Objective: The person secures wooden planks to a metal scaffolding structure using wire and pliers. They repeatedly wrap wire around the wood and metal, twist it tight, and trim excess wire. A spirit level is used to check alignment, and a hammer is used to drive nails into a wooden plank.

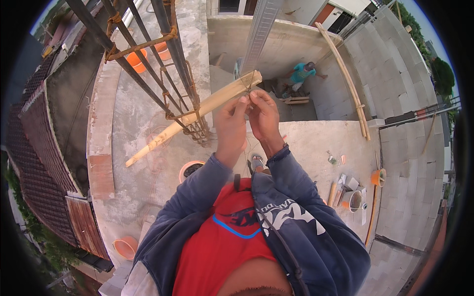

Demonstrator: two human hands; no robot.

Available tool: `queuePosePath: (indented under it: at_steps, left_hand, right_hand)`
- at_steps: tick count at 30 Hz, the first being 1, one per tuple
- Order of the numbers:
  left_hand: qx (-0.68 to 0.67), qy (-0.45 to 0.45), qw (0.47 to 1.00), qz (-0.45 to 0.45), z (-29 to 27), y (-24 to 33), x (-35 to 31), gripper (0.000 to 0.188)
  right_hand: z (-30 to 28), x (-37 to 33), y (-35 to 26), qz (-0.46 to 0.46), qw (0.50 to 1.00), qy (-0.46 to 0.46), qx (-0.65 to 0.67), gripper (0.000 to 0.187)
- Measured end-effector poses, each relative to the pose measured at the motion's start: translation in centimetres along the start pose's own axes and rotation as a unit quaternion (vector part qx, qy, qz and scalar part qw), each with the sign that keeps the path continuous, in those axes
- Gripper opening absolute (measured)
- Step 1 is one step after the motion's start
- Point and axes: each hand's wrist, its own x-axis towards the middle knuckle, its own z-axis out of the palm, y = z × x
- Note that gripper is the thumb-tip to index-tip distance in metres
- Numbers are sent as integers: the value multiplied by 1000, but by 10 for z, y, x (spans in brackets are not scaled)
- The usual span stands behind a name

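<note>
Both my hands are raised in front of my chest, close together at the end of a pale wooden beam (212,99). A thin dark wire (250,81) loops around that end of the beam. My left hand (231,126) pinches the wire between thumb and fingertips. Right beside it, my right hand (264,114) is also closed in a pinch on the wire, its fingertips nearly touching the left ones. The wire's ends are hidden in my fingers. The beam slants down to the left, behind upright rusty reinforcing bars (170,74) with square stirrups.
Beyond the slab edge lies a lower area where a person in a teal shirt (300,74) crouches. Orange buckets (137,60) stand at the far left. Long poles (343,74) lean at the right, by a grey block wall (407,123). Tools and a bucket (352,201) sit on the right.
</note>
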Motion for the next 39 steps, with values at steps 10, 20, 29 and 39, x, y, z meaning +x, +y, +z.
queuePosePath:
  at_steps: [10, 20, 29, 39]
  left_hand:
    - [1, -33, 997, -66, 0, 22, -31, 35]
    - [105, -4, 994, -22, -11, 16, -46, 40]
    - [150, 18, 988, 12, 26, -32, -93, 51]
    - [359, 66, 930, 27, 2, -78, -95, 58]
  right_hand:
    - [-8, 6, -3, 98, 989, -35, 105, 10]
    - [-19, 5, -21, -527, 636, -9, -563, 22]
    - [-32, 17, -6, -489, 731, -37, -475, 16]
    - [-306, -8, 54, -175, 910, -12, -377, 24]
